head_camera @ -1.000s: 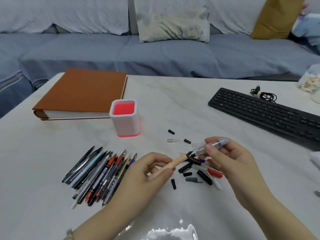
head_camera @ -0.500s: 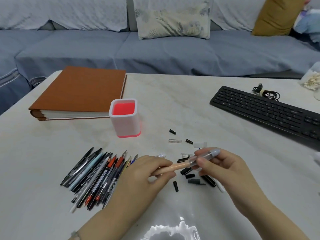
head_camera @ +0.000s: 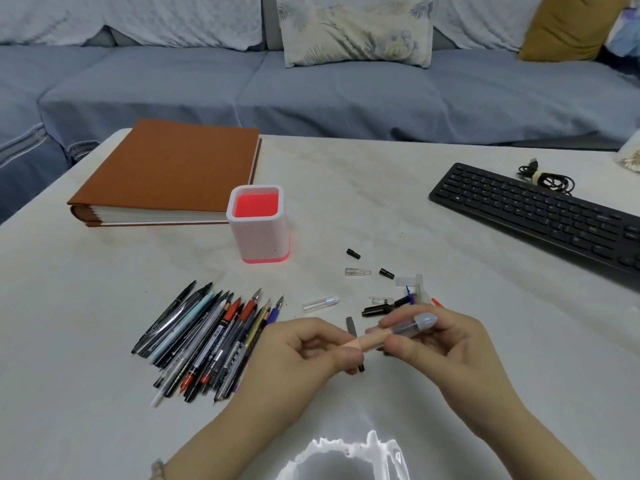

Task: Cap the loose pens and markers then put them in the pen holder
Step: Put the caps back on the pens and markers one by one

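Observation:
My left hand (head_camera: 311,348) grips the peach barrel of a pen (head_camera: 369,341). My right hand (head_camera: 440,344) pinches the pen's clear cap with a grey tip (head_camera: 414,325), which sits over the pen's front end. A white pen holder with a red inside (head_camera: 258,225) stands upright further back on the table. Several uncapped pens and markers (head_camera: 207,341) lie in a pile to the left of my hands. Several loose caps (head_camera: 379,292), black and clear, are scattered just beyond my hands.
A brown album (head_camera: 173,174) lies behind the holder at the back left. A black keyboard (head_camera: 540,216) with a coiled cable (head_camera: 547,176) lies at the right. A blue sofa with cushions runs behind the marble table (head_camera: 86,306).
The cap has slid onto the peach pen, and both hands with the pen have come lower and nearer to me. A clear cap now shows on the table left of the others.

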